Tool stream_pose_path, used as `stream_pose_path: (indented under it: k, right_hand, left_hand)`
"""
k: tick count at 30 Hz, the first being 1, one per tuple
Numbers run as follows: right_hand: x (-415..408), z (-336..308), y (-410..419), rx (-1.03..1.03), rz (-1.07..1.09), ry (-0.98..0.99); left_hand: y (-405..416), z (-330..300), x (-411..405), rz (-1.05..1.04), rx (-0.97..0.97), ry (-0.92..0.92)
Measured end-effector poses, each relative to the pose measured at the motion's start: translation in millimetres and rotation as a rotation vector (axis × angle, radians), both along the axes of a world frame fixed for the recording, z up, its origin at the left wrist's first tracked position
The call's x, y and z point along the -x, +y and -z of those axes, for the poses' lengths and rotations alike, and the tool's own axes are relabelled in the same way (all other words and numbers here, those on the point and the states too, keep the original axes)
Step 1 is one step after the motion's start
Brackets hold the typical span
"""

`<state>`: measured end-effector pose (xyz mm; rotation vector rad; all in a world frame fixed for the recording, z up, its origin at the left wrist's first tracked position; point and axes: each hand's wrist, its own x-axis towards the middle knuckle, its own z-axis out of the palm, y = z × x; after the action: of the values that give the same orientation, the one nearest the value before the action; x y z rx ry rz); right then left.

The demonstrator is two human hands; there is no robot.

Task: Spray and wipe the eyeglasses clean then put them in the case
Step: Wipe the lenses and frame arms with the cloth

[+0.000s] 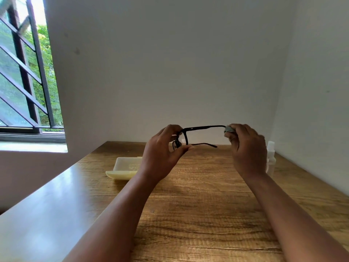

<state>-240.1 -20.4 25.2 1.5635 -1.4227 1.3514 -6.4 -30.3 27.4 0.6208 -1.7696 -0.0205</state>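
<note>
Head view: both hands raised over the wooden desk (pixel 198 201), white wall behind.
Eyeglasses (pixel 204 127): black frame, held in the air between the two hands, above the desk and touching nothing else; one temple arm runs across to the right hand, the other juts out lower, free.
Left hand (pixel 162 154): fingers curled, thumb and fingertips pinching the front of the frame by the lens.
Right hand (pixel 247 150): fingers clamped together on a small grey cloth (pixel 229 128), pressed around the tip of the upper temple arm.
Case (pixel 125 168): pale yellow, lying open on the desk, partly behind the left wrist.
Spray bottle (pixel 271 157): clear, upright on the desk, just behind the right hand.
Window (pixel 24 72): barred, at far left, with greenery outside.
</note>
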Motion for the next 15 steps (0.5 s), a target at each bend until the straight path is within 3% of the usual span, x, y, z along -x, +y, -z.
stream_pose_path:
  k: [2,5,15]
  right_hand:
    - [0,4,-4,-0.075,-0.127,-0.152]
    - [-1,6,-7,-0.132,-0.183,-0.217]
    - [-35,-2,15,0.049,-0.084,0.307]
  left_hand:
    - [0,0,0,-0.021,0.009,-0.025]
    - [0,0,-2,-0.062,0.014,-0.06]
    - [1,2,-1,-0.059,0.031,-0.159]
